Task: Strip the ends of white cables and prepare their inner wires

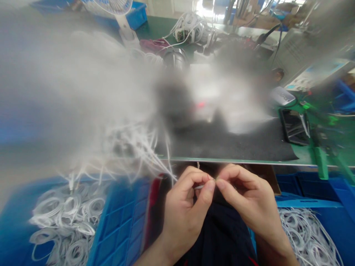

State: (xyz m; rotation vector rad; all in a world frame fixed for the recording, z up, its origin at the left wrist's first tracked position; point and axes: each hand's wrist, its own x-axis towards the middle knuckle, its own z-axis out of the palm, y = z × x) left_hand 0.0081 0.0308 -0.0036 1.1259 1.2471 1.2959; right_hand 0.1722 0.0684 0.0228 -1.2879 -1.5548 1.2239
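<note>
In front of the bench edge, my left hand (187,207) is closed with thumb and index finger pinching the end of a white cable (198,187). A thin red wire shows at its fingertips. My right hand (246,199) is closed too, its thumb and index finger pinched on the fine wire ends coming from the cable. The fingertips of both hands nearly touch, and they hide most of the wire ends. Left of my left hand, a bundle of loose white cables (144,151) hangs over the bench edge.
A blue bin (119,225) at lower left holds coiled white cables (72,210); more coils (307,236) fill a blue bin at lower right. On the bench are a black mat (257,146), a phone (294,126), green-handled tools (318,162) and a fan (123,26). Much of the upper left is blurred.
</note>
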